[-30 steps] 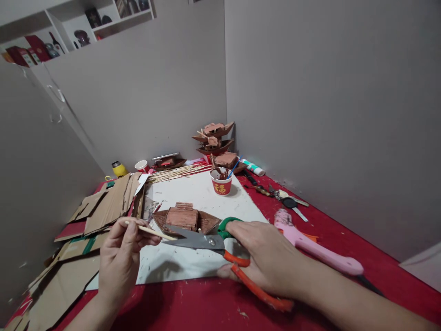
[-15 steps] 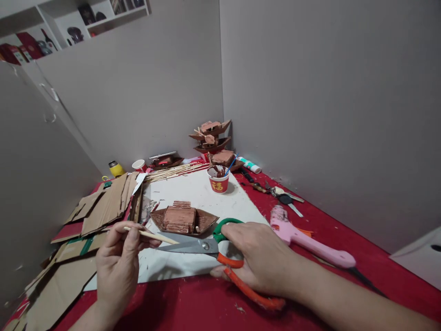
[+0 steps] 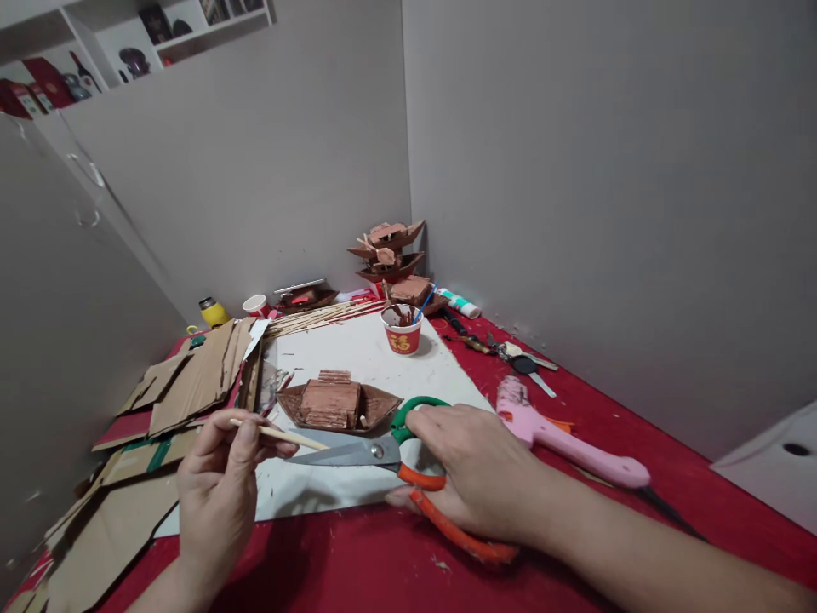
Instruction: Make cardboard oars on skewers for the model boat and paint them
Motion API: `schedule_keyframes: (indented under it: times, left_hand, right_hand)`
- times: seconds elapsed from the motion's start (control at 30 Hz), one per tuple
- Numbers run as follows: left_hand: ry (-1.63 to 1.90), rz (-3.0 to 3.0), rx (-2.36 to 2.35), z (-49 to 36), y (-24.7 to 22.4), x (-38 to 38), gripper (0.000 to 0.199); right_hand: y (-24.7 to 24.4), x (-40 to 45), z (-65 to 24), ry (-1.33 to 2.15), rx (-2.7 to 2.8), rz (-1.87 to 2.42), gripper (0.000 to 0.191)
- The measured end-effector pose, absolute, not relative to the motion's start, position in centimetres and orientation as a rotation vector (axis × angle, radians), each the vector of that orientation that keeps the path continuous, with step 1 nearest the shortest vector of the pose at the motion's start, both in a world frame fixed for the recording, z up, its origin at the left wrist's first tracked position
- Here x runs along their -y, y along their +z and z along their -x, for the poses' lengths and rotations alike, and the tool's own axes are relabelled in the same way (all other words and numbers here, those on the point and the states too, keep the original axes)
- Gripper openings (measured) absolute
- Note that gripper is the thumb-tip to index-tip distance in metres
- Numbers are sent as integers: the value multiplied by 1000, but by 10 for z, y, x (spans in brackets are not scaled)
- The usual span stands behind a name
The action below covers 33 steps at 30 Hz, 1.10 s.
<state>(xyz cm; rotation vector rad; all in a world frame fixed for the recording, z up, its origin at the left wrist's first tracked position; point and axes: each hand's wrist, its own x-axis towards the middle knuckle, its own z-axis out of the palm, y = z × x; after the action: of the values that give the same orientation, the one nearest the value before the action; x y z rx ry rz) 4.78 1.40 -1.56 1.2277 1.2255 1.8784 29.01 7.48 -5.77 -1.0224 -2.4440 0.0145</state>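
My left hand (image 3: 220, 485) pinches a thin wooden stick (image 3: 299, 438) between thumb and fingers, its free end pointing right. The fingers of my right hand (image 3: 472, 464) are wrapped round the handles of a pair of scissors (image 3: 370, 452), one green and one orange. The grey blades point left, and the stick's end lies across them in view; whether it sits between the blades I cannot tell. Just behind the blades, a brown model boat (image 3: 332, 403) with a ridged cardboard roof rests on the white board (image 3: 306, 501).
Cardboard pieces (image 3: 118, 532) lie at the left. A paper cup (image 3: 402, 335) with brown paint and a blue-handled brush stands behind the boat. On the right are a pink glue gun (image 3: 580, 451) and keys (image 3: 527, 364). Thin sticks (image 3: 322, 317) and stacked model boats (image 3: 389, 255) are farther back.
The scissors and my right hand have shifted very slightly left. My left hand keeps the stick in nearly the same place. The whole view has moved a little.
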Motion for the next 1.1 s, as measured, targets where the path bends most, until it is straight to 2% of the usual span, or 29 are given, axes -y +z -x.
schedule_keyframes:
  times: [0.47,1.1]
  left_hand:
    - [1904,-1213,-1206,-48,-12,-14,12]
    - [1901,-1496,-1221,-43,-16,-11,4]
  right_hand:
    - [-56,-74,-290,56,2420,1033,47]
    - [-59,-76,-289,-17,2415,979,49]
